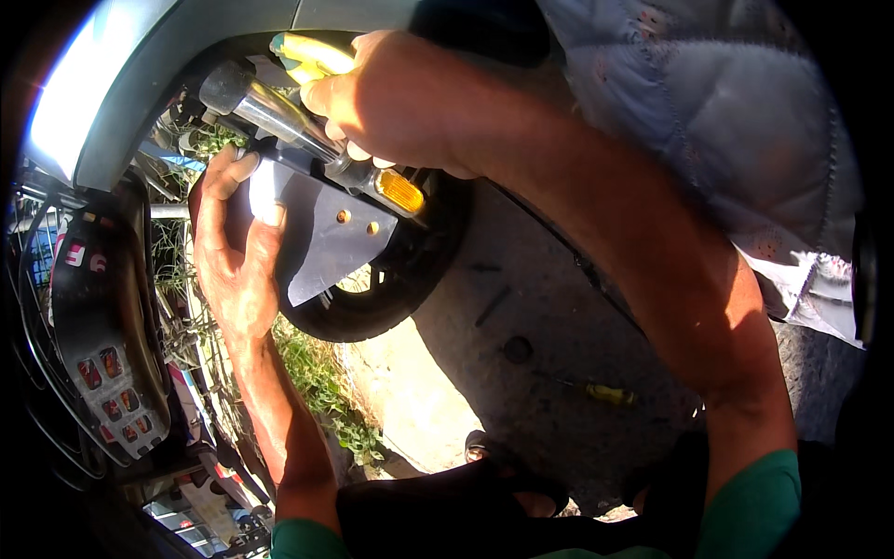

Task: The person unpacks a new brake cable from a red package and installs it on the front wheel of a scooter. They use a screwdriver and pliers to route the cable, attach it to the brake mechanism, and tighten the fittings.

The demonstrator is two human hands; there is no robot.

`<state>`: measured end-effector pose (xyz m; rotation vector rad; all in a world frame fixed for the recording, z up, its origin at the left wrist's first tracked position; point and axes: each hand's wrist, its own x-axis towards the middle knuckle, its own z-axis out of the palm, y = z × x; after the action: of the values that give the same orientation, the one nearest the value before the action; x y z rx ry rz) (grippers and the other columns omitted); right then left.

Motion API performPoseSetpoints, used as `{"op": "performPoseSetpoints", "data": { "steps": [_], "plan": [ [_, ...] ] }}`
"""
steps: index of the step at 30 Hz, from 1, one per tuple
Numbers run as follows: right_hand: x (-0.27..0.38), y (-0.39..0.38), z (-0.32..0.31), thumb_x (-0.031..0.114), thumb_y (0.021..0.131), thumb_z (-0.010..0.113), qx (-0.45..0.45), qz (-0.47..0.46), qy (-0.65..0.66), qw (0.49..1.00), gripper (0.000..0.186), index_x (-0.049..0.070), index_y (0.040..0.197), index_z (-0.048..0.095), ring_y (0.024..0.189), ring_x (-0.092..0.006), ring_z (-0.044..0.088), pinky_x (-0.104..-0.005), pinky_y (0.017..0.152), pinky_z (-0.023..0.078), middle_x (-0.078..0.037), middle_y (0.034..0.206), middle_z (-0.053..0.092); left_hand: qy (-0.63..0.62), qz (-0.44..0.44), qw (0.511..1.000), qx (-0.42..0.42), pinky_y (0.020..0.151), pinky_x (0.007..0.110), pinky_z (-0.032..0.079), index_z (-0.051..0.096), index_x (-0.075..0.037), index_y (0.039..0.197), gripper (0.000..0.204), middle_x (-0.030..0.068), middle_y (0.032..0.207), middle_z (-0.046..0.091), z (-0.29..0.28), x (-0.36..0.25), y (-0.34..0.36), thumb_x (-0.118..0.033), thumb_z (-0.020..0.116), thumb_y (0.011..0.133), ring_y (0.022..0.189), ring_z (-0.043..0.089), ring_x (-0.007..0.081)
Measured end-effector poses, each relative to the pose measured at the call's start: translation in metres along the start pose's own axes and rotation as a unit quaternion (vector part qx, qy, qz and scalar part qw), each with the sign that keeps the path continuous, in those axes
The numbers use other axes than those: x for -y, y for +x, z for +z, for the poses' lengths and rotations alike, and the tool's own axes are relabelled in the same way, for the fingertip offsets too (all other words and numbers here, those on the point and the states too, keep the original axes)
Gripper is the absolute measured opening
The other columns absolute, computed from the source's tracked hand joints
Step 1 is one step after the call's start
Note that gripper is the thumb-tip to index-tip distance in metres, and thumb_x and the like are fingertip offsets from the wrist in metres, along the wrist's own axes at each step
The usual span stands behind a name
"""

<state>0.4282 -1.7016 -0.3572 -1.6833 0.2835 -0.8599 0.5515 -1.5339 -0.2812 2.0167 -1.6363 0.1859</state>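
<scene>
My right hand point(396, 102) is closed round a yellow and dark green tool handle point(312, 58). The tool's working end is hidden, so I cannot tell its kind. That hand is just above a shiny fork leg point(289, 119) with an orange reflector point(400, 191) at its lower end. My left hand point(237, 252) grips the grey mudguard point(326, 233) at its edge, thumb on the face and fingers by the fork. Two small round holes show in the mudguard. Behind it is the black tyre point(358, 321) of a small wheel.
A yellow-handled screwdriver point(605, 393) lies on the shaded ground with a dark round piece point(517, 349) and a thin dark rod point(492, 306). Grey bodywork point(214, 37) arches above. A quilted cover point(717, 102) hangs at the right. Another black vehicle part point(102, 326) stands at the left.
</scene>
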Motion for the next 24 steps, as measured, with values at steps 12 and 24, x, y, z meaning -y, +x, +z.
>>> {"op": "performPoseSetpoints", "data": {
  "steps": [12, 24],
  "plan": [
    [-0.035, 0.003, -0.005, 0.023, 0.098, 0.055, 0.158, 0.123, 0.483, 0.852, 0.023, 0.0, 0.1, 0.058, 0.057, -0.0155, 0.058, -0.0307, 0.051, 0.047, -0.008, 0.074, 0.062, -0.019, 0.015, 1.0, 0.005, 0.11, 0.043, 0.034, 0.063, -0.003, 0.121, 0.046, 0.0191, 0.141, 0.049, -0.002, 0.003, -0.004, -0.024, 0.069, 0.081, 0.131, 0.046, 0.0319],
    [-0.016, -0.014, -0.025, 0.019, 0.094, 0.055, 0.083, 0.13, 0.247, 0.956, 0.028, -0.007, 0.105, 0.062, 0.069, -0.0156, 0.067, -0.0287, 0.059, 0.051, -0.013, 0.088, 0.071, 0.015, 0.04, 0.999, 0.005, 0.106, 0.042, 0.038, 0.062, -0.003, 0.121, 0.049, 0.0218, 0.138, 0.049, -0.001, 0.005, -0.002, -0.03, 0.071, 0.08, 0.127, 0.049, 0.0321]
  ]
}}
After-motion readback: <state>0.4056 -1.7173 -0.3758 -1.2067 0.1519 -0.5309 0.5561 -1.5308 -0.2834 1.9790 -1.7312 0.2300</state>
